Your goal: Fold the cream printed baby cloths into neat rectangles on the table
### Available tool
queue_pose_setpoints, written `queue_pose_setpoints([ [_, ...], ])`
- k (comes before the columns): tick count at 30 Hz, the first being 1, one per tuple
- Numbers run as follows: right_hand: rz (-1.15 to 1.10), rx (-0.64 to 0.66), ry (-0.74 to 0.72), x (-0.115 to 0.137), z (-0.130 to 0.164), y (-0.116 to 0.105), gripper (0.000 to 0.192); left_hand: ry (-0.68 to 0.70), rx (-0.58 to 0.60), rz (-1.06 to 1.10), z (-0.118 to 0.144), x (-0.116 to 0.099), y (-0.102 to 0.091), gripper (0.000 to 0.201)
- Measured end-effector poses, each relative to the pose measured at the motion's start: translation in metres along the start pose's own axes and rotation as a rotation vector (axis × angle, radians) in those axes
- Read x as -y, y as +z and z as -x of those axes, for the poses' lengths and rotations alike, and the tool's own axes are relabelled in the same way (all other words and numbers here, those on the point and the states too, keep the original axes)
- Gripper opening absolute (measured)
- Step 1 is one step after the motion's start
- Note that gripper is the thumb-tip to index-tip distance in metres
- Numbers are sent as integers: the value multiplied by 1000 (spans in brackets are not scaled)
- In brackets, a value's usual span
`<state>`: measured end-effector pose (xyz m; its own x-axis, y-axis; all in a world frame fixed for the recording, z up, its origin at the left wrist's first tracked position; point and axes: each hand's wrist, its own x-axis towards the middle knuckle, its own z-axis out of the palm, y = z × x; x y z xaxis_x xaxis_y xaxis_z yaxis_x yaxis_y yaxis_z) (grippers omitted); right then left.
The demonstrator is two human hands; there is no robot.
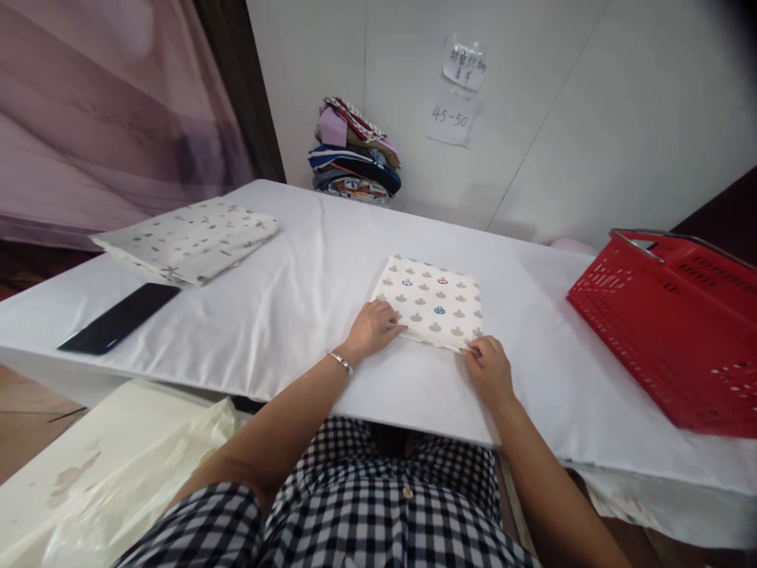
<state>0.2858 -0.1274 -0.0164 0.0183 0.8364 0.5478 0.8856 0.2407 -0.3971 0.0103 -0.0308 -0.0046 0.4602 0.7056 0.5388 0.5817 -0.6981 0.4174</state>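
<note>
On the white table (284, 315), just in front of me, lies the folded cloth (430, 301), cream w/ small crown-like prints, already a neat square. My left hand (372, 327) rests on its near-left corner, fingers together & laid flat on the fabric, thumb tucked by the edge. My right hand (490, 369) sits at the near-right corner; fingertips seem to nip the edge of the layers, tho the grip itself is partly hidden so I can't tell how tight. Neither hand lifts the cloth; it lies flat on the table.

How I'd do this bit well, imo: keep the left palm pressing down so the stack doesn't slide, run the right fingers along the near edge to line up the layers, & smooth outward from the middle so no air bump stays under the top layer. Corners should sit square on each other before letting go. The table cover is slick-looking, so light, even pressure beats a shove.

Around: another folded cloth (189, 238), well apart at far left, a dark phone (120, 318) near it, a red basket (674, 323) to my right, a pile of folded fabrics (353, 154) by the wall.
</note>
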Motion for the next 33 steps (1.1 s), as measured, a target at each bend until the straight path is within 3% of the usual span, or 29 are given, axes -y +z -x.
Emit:
queue_pose_setpoints([
  [4,-128,-31,67,-3,1,3,6,-119,-140,23,1,9,-1,17],
  [6,-221,-61,114,-5,1,5,7,-244,-230,44,2,17,0,11],
  [8,-281,-107,155,-8,2,7,10,-414,-280,89,2,25,1,20],
  [12,-343,-147,273,-9,1,9,23,-685,-199,208,1,29,3,37],
  [17,-369,-36,533,-9,-6,11,49,-752,-84,227,-8,21,-2,49],
  [20,-376,39,604,-11,-14,11,58,-821,29,194,-19,19,-7,58],
  [23,-433,80,620,-17,-20,11,62,-875,111,185,-25,16,-10,61],
  [28,-507,40,587,-22,-13,11,62,-856,62,200,-8,7,-10,54],
  [30,-428,-38,515,-19,-6,10,54,-848,14,205,4,3,-10,55],
  [33,-215,-162,284,-7,2,5,38,-779,-80,180,16,-3,-8,54],
])
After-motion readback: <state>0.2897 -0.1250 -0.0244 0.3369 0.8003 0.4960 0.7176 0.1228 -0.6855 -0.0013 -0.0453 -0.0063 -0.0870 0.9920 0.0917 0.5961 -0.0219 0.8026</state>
